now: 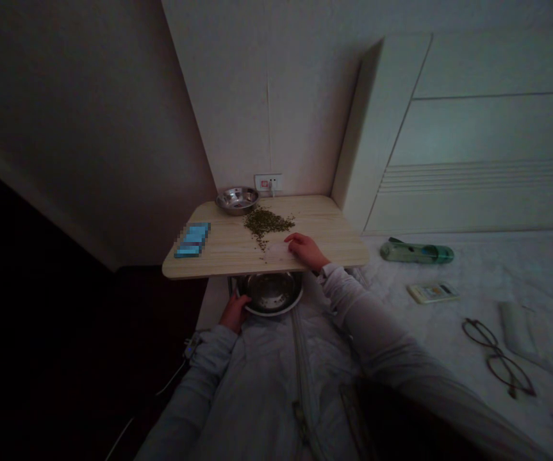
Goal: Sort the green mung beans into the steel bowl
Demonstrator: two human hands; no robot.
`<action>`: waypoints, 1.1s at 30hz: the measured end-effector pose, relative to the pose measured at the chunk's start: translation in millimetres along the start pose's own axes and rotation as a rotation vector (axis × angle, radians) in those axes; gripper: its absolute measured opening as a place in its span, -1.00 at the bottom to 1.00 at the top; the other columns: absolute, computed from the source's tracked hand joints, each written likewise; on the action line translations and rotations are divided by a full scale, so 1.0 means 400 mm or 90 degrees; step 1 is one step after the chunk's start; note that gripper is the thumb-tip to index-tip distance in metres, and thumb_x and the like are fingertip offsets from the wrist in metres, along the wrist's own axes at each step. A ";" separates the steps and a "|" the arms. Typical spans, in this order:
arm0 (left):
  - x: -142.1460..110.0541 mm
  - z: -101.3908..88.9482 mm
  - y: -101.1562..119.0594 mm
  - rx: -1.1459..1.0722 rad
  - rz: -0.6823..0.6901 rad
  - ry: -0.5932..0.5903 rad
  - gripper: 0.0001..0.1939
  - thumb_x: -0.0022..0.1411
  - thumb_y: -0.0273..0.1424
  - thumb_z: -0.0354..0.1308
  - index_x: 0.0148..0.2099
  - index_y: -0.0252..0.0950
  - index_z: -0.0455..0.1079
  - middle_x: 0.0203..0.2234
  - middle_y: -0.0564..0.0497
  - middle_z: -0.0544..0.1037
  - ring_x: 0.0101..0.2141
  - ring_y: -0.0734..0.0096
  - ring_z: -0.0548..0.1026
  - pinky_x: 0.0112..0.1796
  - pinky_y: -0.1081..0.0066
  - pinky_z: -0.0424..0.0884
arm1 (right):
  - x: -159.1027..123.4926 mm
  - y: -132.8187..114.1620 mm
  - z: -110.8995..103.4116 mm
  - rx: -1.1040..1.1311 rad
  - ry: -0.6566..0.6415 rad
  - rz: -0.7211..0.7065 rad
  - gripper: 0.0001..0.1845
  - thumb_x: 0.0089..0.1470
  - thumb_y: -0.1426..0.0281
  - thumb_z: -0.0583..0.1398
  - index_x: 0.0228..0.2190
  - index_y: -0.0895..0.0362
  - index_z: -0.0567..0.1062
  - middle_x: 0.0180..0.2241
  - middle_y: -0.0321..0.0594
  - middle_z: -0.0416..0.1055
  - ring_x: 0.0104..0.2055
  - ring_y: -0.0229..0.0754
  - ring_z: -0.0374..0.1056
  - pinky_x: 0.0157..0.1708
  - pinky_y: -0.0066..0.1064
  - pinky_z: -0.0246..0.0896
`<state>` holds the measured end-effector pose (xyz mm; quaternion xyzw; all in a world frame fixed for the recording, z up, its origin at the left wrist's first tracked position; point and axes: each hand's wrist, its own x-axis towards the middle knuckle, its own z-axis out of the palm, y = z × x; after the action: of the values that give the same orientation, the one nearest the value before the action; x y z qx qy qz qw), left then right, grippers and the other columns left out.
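My left hand (pixel 236 312) grips the rim of a shiny metal bowl (pixel 270 293), its thumb over the edge. This bowl sits just below the front edge of the small wooden table (pixel 218 259), which hides its far side. A few dark specks show inside. My right hand (pixel 307 251) rests on the tabletop near the front, its fingers bent together. A faint pale, see-through patch lies at its fingertips; whether it is held is hard to see. Beyond those fingers spreads a loose pile of small dark green grains (pixel 267 221), with a thin trail reaching toward the front edge.
A second metal bowl (pixel 238 200) stands at the table's back left. A blurred-out blue phone-like item (pixel 193 240) lies at the left. A wall socket (pixel 268 183) holds a plug. On the bed are a green bottle (pixel 416 251), a phone (pixel 433 292) and eyeglasses (pixel 497 355).
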<state>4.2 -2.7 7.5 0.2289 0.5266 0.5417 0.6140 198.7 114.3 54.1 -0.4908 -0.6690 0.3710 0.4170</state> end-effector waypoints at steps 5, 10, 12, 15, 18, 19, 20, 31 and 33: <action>0.013 -0.009 -0.009 -0.014 0.005 -0.029 -0.47 -0.22 -0.61 0.02 -0.09 -0.28 0.24 -0.53 0.08 0.47 -0.50 0.44 0.42 -0.52 0.49 0.30 | 0.003 0.004 0.002 -0.005 0.003 -0.001 -0.74 -0.28 0.44 0.01 -0.43 0.15 0.38 -0.67 -0.41 0.23 -0.60 -0.40 0.08 -0.54 -0.54 -0.01; 0.006 -0.007 -0.007 0.010 0.012 -0.014 -0.47 -0.20 -0.59 0.02 -0.07 -0.29 0.23 -0.49 0.06 0.49 -0.52 0.46 0.41 -0.57 0.52 0.27 | 0.004 0.001 0.001 -0.022 0.005 0.006 -0.73 -0.27 0.45 0.00 -0.41 0.15 0.38 -0.66 -0.40 0.25 -0.59 -0.39 0.10 -0.53 -0.53 0.00; 0.000 -0.003 -0.003 0.010 0.006 -0.012 -0.46 -0.19 -0.60 0.01 -0.06 -0.29 0.22 -0.46 0.06 0.49 -0.54 0.47 0.41 -0.58 0.52 0.26 | 0.003 0.000 0.000 -0.034 0.000 0.005 -0.72 -0.26 0.45 0.01 -0.41 0.15 0.39 -0.65 -0.39 0.27 -0.58 -0.38 0.12 -0.51 -0.52 0.02; -0.007 0.002 0.004 0.004 0.003 -0.015 -0.46 -0.19 -0.60 0.00 -0.05 -0.29 0.22 -0.46 0.06 0.49 -0.56 0.48 0.40 -0.60 0.52 0.25 | 0.003 0.001 0.001 -0.049 -0.004 0.006 -0.72 -0.26 0.44 0.01 -0.41 0.14 0.39 -0.64 -0.39 0.28 -0.57 -0.38 0.13 -0.50 -0.52 0.03; -0.011 0.005 0.009 0.022 -0.003 0.008 -0.48 -0.18 -0.61 0.00 -0.07 -0.27 0.24 -0.47 0.07 0.49 -0.58 0.50 0.38 -0.62 0.54 0.23 | 0.003 0.004 0.002 -0.058 -0.005 0.004 -0.72 -0.25 0.42 0.01 -0.40 0.14 0.39 -0.63 -0.39 0.28 -0.56 -0.37 0.13 -0.49 -0.51 0.03; -0.011 0.005 0.009 0.029 -0.005 0.015 -0.48 -0.18 -0.61 0.00 -0.07 -0.27 0.24 -0.47 0.07 0.49 -0.59 0.51 0.38 -0.63 0.54 0.23 | 0.003 0.004 0.002 -0.058 -0.008 0.003 -0.72 -0.25 0.42 0.01 -0.40 0.14 0.39 -0.63 -0.39 0.28 -0.56 -0.37 0.13 -0.49 -0.51 0.02; -0.011 0.004 0.008 0.031 -0.006 0.018 -0.49 -0.18 -0.61 0.00 -0.08 -0.27 0.25 -0.47 0.07 0.49 -0.59 0.51 0.38 -0.62 0.54 0.23 | 0.003 0.004 0.002 -0.058 -0.010 0.002 -0.72 -0.25 0.42 0.01 -0.40 0.14 0.39 -0.63 -0.39 0.28 -0.56 -0.37 0.13 -0.49 -0.51 0.02; -0.005 0.001 0.003 -0.011 -0.005 -0.007 -0.50 -0.19 -0.62 0.01 -0.10 -0.27 0.25 -0.51 0.07 0.48 -0.53 0.46 0.42 -0.53 0.49 0.31 | -0.005 -0.015 -0.003 -0.063 -0.035 0.001 -0.74 -0.25 0.43 0.00 -0.43 0.15 0.40 -0.66 -0.39 0.24 -0.57 -0.38 0.10 -0.50 -0.52 0.00; -0.007 0.002 0.005 -0.002 -0.007 0.000 -0.50 -0.18 -0.62 0.00 -0.10 -0.27 0.25 -0.50 0.07 0.48 -0.53 0.46 0.42 -0.54 0.49 0.31 | -0.004 -0.014 -0.003 -0.059 -0.041 0.001 -0.74 -0.25 0.43 0.00 -0.44 0.16 0.40 -0.66 -0.39 0.24 -0.58 -0.39 0.10 -0.50 -0.52 -0.01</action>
<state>4.6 -4.4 10.7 0.2251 0.5270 0.5393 0.6170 198.2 111.3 59.4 -0.4981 -0.6979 0.3556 0.3720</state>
